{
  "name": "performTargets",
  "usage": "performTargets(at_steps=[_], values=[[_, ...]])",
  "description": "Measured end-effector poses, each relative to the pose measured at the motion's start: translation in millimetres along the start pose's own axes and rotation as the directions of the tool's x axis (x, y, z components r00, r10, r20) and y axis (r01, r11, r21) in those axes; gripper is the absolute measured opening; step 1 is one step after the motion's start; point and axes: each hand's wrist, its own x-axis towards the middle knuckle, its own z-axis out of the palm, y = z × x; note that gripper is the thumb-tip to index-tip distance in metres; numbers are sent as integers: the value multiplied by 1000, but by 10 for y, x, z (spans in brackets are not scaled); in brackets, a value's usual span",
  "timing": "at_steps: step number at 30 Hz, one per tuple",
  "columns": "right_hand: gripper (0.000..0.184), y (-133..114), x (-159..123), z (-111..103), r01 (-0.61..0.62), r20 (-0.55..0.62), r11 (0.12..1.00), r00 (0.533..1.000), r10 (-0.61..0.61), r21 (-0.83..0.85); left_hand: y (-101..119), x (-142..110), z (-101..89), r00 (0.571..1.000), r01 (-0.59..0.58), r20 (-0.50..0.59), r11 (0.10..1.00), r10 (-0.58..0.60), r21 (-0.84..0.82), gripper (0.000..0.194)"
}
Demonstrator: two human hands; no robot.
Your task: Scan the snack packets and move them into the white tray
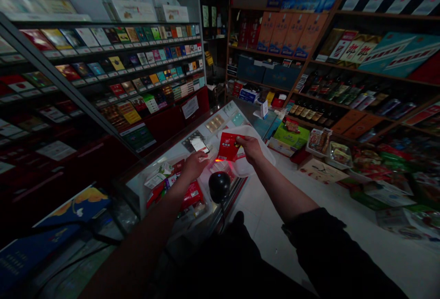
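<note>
My right hand (251, 149) grips a red snack-like packet (227, 146) with white print by its right side, thumb in front. The packet is held up above a white plastic tub (266, 152) on the counter. Red light glows just below the packet, near a black barcode scanner (219, 186) that stands between my arms. My left hand (195, 166) is low over the counter with its fingers loosely stretched out, close to the lower end of a phone (200, 145) with a lit screen. Whether the fingertips touch the phone is hard to tell.
A clear bin (206, 209) full of packets, some of them red (191, 196), stands under my left forearm. The glass counter (220, 118) runs away from me. Cigarette shelves (137, 60) rise at left, bottle shelves (343, 92) at right. Boxed goods (323, 169) line the floor.
</note>
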Motion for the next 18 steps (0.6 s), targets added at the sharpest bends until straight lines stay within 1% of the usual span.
performTargets(at_steps=[3,6,7,9,11,14,16,18], values=[[38,-16,-6,-110,-4,-35,1000,999,4,2,167,13,88,998,-58,20,997,57,45,27],[39,-14,-33,-190,2,-40,1000,999,-1,23,366,125,255,988,-150,47,984,146,101,39],[39,-17,-43,-216,-1,-38,999,999,2,38,419,178,319,986,-163,57,977,157,135,43],[41,-27,-55,-274,-10,-40,997,999,14,79,490,289,442,988,-148,86,965,132,216,47],[43,-43,-49,-354,-14,-31,993,999,18,118,520,384,547,987,-119,139,956,84,267,39],[45,-57,3,-543,-8,-8,993,1000,9,121,540,485,664,973,-132,216,958,77,254,14],[45,-44,60,-721,-19,-39,998,999,21,67,568,536,725,967,-148,236,962,93,229,7],[42,-4,118,-934,-51,-125,997,991,43,-65,611,586,785,965,-152,241,965,99,215,6]])
